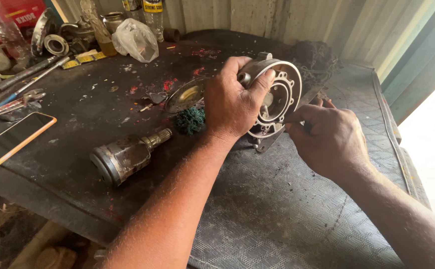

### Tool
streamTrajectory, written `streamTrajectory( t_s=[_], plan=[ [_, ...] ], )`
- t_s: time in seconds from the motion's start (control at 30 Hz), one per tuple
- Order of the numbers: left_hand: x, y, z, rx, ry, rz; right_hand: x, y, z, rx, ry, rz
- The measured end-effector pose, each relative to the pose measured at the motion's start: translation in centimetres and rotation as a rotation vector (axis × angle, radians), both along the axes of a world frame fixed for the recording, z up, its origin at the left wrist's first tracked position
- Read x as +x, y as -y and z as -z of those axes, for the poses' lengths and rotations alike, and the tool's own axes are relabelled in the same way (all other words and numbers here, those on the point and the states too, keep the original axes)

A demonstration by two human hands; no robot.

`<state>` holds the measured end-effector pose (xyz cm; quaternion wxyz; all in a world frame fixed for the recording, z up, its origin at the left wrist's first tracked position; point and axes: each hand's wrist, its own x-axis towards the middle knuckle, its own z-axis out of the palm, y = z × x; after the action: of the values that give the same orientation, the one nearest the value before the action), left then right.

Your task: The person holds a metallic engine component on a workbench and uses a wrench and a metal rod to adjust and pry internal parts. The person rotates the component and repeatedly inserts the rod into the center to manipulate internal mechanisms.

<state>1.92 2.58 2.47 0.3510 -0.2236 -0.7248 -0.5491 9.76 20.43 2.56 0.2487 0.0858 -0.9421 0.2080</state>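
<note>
Now, largest first:
Bench point(102, 119): dark, greasy top with red flecks; a patterned mat point(287, 209) covers its right half.
Housing point(277, 97): round metal casting with a ring of holes, held on edge just above the mat, open face turned to the right.
Left hand point(232, 102): closed over the housing's rim, thumb hooked across the front edge.
Right hand point(327, 137): fingers pinched at the housing's lower right edge; whatever they pinch is hidden, so I cannot tell what it grips.
Shaft point(125, 155): stubby metal cylinder with a splined end, lying on the bench well left of the hands.
Phone point(10, 139): orange-edged, flat at the bench's left edge.
Bag point(136, 39): clear plastic, knotted, at the back; contents too blurred to tell.
Bottles point(152, 12): upright against the wall; fill level not visible.
Dish point(186, 94): shallow metal disc behind the left hand, looks bare inside.
Pad point(190, 120): green scrubbing tuft beside the left wrist.
Doing it well: I judge a firm left-hand hold matters, keeping the housing steady and low over the mat, so the right fingers work the edge without slipping.
</note>
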Motion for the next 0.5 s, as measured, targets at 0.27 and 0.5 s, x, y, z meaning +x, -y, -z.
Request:
streamTrajectory(
  t_s=[0.27, 0.5],
  plan=[
    [0.6, -0.5, -0.5, 0.008, -0.057, -0.031, 0.0, 0.5, 0.0, 0.023, -0.102, -0.135],
    [1.1, -0.7, 0.1, 0.171, 0.03, -0.019, 0.0, 2.2, 0.5, 0.133, -0.2, -0.067]
  ],
)
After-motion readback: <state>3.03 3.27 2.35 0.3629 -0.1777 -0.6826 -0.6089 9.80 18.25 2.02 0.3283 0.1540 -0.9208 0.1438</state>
